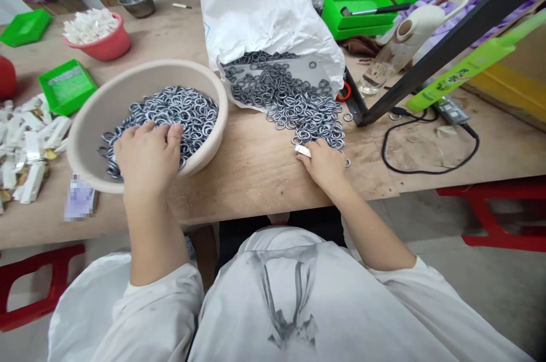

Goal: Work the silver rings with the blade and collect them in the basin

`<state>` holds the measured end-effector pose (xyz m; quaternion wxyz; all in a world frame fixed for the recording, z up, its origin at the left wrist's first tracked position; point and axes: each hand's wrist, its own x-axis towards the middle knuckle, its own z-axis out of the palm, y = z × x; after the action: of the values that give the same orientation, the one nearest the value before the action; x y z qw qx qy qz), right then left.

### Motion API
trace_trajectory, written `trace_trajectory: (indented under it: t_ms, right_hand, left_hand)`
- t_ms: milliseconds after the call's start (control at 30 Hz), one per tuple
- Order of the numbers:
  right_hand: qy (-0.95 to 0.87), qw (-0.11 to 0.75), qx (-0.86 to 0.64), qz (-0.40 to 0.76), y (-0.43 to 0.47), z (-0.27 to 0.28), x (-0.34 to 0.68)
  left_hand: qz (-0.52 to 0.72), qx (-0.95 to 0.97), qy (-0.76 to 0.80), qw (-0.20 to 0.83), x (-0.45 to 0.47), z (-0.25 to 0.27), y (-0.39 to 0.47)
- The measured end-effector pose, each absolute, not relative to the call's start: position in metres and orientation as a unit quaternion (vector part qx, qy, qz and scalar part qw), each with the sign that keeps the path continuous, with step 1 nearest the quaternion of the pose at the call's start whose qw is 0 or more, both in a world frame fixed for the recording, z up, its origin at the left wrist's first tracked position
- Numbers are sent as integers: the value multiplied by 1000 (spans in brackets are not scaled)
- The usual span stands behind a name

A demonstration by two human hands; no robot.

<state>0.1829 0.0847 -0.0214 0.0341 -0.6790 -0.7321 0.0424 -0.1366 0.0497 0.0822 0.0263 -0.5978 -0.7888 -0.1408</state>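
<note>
A beige basin (85,117) holds a heap of grey metal rings (187,106). My left hand (149,151) rests on this heap, palm down, its thumb apart from the fingers; some fingertips are hidden. Out of a white sack (264,9) lying on its side, more metal rings (294,103) spill onto the table. At the near edge of that spill is my right hand (324,165), with its fingers curled in. A white band or small white piece (302,150) shows at its fingers. Whatever lies under those fingers is hidden.
White parts (32,145) lie loose at the left, near a green tray (68,86) and a red bowl (106,46) of white pieces. On the right stand a dark slanted bar (426,60), a clear bottle (384,63) and a black cable (386,145). A hammer lies across a green bin (341,23).
</note>
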Motion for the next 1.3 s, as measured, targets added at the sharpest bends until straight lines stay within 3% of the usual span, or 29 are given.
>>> trace_trajectory:
  t_ms: [100, 200, 267, 333, 400, 467, 533, 600, 767, 933, 1300]
  right_hand:
    - [-732, 61, -677, 57, 88, -23, 183]
    - [-725, 188, -644, 152, 88, -21, 184]
    - [-701, 311, -578, 280, 83, -18, 181]
    - [-654, 402, -485, 420, 75, -14, 172]
    - [-615, 435, -399, 523, 66, -9, 160]
    - [-603, 443, -352, 563, 58, -5, 149]
    - [-612, 454, -344, 549, 53, -5, 142]
    - [-628, 460, -361, 514, 52, -5, 141]
    - [-686, 434, -394, 431, 47, -2, 152]
    - [-805, 341, -397, 281, 35, 5, 158]
    - [-828, 316, -412, 209, 29, 5, 156]
  left_hand:
    - [-108, -550, -821, 108, -144, 85, 52]
    - [-266, -554, -766, 188, -130, 80, 43]
    - [-401, -589, -677, 183, -104, 71, 32]
    - [-485, -630, -606, -13, -70, 54, 21]
    - [-452, -637, -538, -316, -37, 34, 14]
    - [-424, -540, -469, -555, -14, 15, 11]
    - [-415, -413, -418, -695, -1, 3, 10]
    - [-432, -311, -387, -753, 4, 0, 9]
    - [-506, -240, -385, -733, 7, 6, 6]
    - [-532, -230, -410, -704, 13, 7, 5]
    - [-518, -243, -410, -710, 14, 11, 1]
